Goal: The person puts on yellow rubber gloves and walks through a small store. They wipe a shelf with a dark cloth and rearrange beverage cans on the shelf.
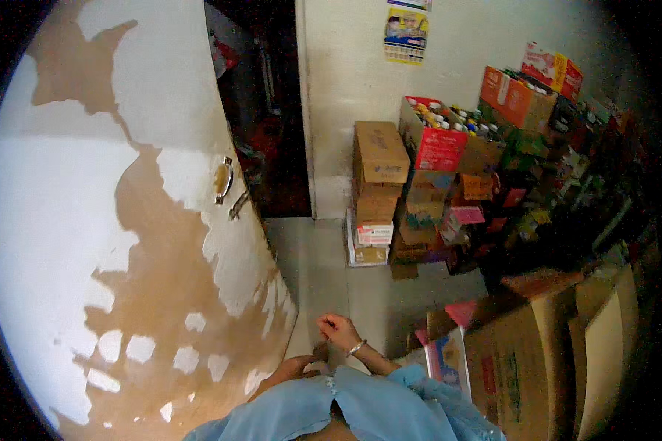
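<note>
Both of my hands are close together in front of my body, low in the middle of the view. My right hand (338,332), with a pale bracelet (357,347) on its wrist, is closed with curled fingers. What it holds, if anything, cannot be made out. Just below and to the left, my left hand (301,366) has its fingers pressed together, pointing toward the right wrist. A small brownish patch (321,350) shows between the hands, too blurred to name. Light blue clothing (272,411) covers my arms down to the forearms.
A white door (169,66) with peeled brown patches and a metal handle (223,180) stands ajar at left, beside a dark doorway (272,132). Stacked cartons (381,151) and open boxes of bottles (441,147) line the wall. Large flattened cardboard (507,375) leans at near right. Floor tiles (324,272) lie ahead.
</note>
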Available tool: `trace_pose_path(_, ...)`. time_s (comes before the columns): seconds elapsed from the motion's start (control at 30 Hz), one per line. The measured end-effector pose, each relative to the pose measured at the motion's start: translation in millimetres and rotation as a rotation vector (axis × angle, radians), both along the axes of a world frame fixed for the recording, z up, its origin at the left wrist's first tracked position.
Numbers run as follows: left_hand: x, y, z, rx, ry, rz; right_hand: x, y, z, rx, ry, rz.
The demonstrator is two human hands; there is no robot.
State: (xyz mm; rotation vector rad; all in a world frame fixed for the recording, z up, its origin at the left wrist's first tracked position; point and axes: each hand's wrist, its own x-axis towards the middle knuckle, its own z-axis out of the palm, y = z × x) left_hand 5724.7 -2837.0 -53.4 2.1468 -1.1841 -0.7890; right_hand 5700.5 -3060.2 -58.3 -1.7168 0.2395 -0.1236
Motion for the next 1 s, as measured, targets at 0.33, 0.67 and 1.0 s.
trace_pose_path(0.33,238,-174,-11,-0.096,0.104,-0.002,206,-148,-30,0.049,-0.042,0.003)
trace_pose_path(0.67,407,-210,-24,-0.093,0.178,0.343,484,-186,-29,-0.006,0.101,0.466)
trace_pose_path(1.0,546,-205,33,-0.045,0.128,0.598,725,-156,8,-0.007,-0.036,0.873)
